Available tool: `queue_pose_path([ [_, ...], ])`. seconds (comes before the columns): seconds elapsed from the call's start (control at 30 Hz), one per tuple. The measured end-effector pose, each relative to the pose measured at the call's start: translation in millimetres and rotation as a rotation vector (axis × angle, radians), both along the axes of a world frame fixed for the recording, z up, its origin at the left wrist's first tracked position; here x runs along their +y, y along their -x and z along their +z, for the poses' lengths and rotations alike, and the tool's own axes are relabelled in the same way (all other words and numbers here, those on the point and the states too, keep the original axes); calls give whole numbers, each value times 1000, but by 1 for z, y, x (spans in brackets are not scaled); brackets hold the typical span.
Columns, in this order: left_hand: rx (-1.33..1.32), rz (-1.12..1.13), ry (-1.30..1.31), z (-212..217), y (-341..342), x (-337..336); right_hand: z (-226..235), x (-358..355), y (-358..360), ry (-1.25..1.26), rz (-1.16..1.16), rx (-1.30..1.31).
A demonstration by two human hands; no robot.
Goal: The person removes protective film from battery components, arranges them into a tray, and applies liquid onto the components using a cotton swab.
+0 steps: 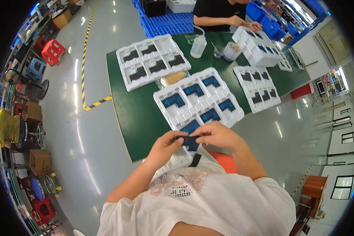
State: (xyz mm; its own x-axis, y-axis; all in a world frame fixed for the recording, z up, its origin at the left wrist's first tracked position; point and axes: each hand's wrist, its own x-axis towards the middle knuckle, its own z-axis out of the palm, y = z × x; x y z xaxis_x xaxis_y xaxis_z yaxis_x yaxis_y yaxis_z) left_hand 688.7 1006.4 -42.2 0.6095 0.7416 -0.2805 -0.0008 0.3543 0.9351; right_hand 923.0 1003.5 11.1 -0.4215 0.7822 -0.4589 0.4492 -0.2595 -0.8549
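Note:
My left hand (166, 145) and my right hand (218, 135) meet over the near edge of the green table (139, 118). Together they pinch a small dark blue flat rectangular part (190, 141), one hand at each end. Just beyond it lies a white moulded tray (196, 103) with several blue-faced parts in its pockets. The fingers hide the part's edges.
A second white tray (152, 59) with dark parts lies at the far left, and a third tray (257, 87) lies to the right. A squeeze bottle (198, 46), a small cup (218, 51) and stacked white trays (259, 49) stand near another person (220, 13) across the table. Stools and boxes line the left floor.

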Motion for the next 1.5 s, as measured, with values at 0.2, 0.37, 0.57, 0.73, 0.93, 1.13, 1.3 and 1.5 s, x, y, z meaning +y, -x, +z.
queue_pose_path([
  [0.2, 472, 486, -621, -45, 30, 40, 7, 103, -22, -140, -130, -26],
  [0.37, 1209, 484, -850, -96, 38, 40, -25, 250, 2, -865, -164, -258],
  [0.57, 1217, 511, -765, -90, 28, 47, -132, 411, 1, -1248, -255, -405],
  [0.73, 1219, 508, -730, -89, 25, 46, -181, 443, -19, -1139, -161, -529],
  [0.93, 1272, 495, -755, -91, 25, 50, -140, 412, -20, -1188, -59, -296],
  [1.13, 1310, 509, -783, -96, 25, 44, -23, 231, -16, -547, 308, -134],
  [1.3, 1300, 522, -846, -103, 23, 43, -53, 111, -43, -544, 684, -272],
  [1.5, 1285, 546, -897, -109, 27, 38, -79, 25, -32, -815, 441, -530],
])
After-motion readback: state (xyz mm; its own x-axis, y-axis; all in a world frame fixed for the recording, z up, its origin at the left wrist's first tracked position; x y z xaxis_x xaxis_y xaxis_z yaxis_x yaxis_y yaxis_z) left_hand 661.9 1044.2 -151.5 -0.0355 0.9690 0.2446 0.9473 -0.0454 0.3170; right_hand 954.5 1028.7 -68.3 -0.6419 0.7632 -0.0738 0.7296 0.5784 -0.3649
